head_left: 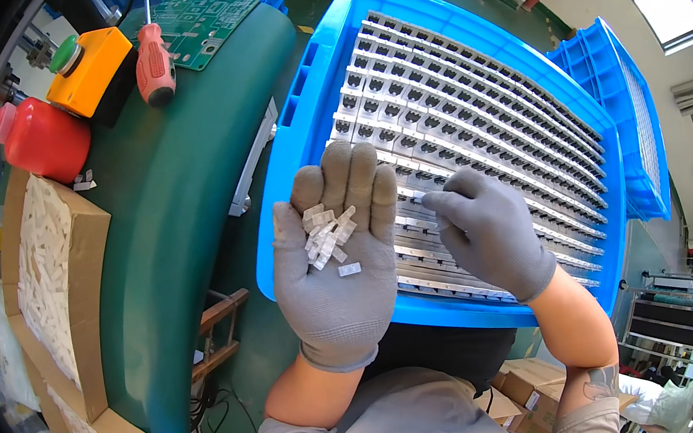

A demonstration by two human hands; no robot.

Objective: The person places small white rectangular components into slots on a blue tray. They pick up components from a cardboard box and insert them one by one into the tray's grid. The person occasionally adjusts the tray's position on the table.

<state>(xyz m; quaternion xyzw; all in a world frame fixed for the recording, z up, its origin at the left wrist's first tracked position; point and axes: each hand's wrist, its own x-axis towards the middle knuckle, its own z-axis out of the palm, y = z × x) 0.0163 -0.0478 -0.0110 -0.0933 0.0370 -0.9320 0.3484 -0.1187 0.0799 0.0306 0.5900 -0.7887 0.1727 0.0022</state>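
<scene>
Left hand [363,253]: palm up at the blue crate's [303,136] near-left corner, fingers uncurled
Whitish pieces [324,245]: I see them on that palm
Right hand [489,230]: over metal rows [471,112], toward the near edge; fingers curled, I cannot tell if clamping anything

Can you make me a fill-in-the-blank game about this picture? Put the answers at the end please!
1. Small translucent pieces lie on the open palm of the ____ hand.
2. The right hand wears a ____ glove.
3. The plastic crate holding rows of metal parts is coloured ____.
4. The screwdriver lies beside a ____ circuit board.

Missing words: left; gray; blue; green.
</scene>
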